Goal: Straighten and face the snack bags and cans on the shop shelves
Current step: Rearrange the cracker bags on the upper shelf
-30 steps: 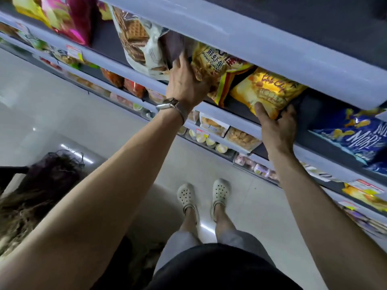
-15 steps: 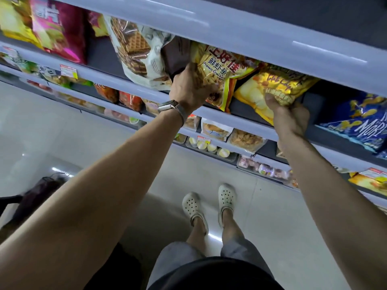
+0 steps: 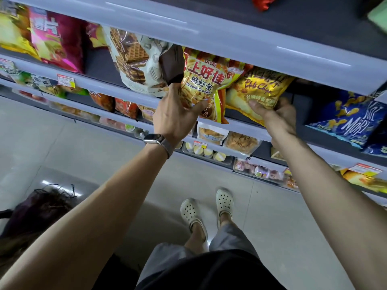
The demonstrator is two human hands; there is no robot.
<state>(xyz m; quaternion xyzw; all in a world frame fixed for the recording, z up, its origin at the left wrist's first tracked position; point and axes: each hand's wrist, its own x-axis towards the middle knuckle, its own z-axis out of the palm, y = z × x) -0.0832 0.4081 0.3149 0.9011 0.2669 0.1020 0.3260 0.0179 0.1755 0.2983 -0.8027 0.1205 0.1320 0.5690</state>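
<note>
An orange-yellow prawn cracker bag [image 3: 206,80] stands on the grey shelf [image 3: 247,130], its front turned toward me. My left hand [image 3: 176,118], with a watch on the wrist, grips its lower left corner, thumb across the front. To its right a yellow potato chip bag [image 3: 259,91] leans under the upper shelf edge. My right hand [image 3: 276,115] holds its bottom edge, thumb on the front and fingers behind.
A white wafer bag [image 3: 134,59] stands left of the crackers, pink and yellow bags [image 3: 56,40] farther left, a blue bag [image 3: 347,118] to the right. Lower shelves hold packets and cups. Below are my feet on the tiled floor, with dark hair [image 3: 37,208] at lower left.
Both bags have been raised from lying tilted to standing with fronts facing out. My left hand slid down to the cracker bag's lower corner; my right hand closed round the chip bag's bottom.
</note>
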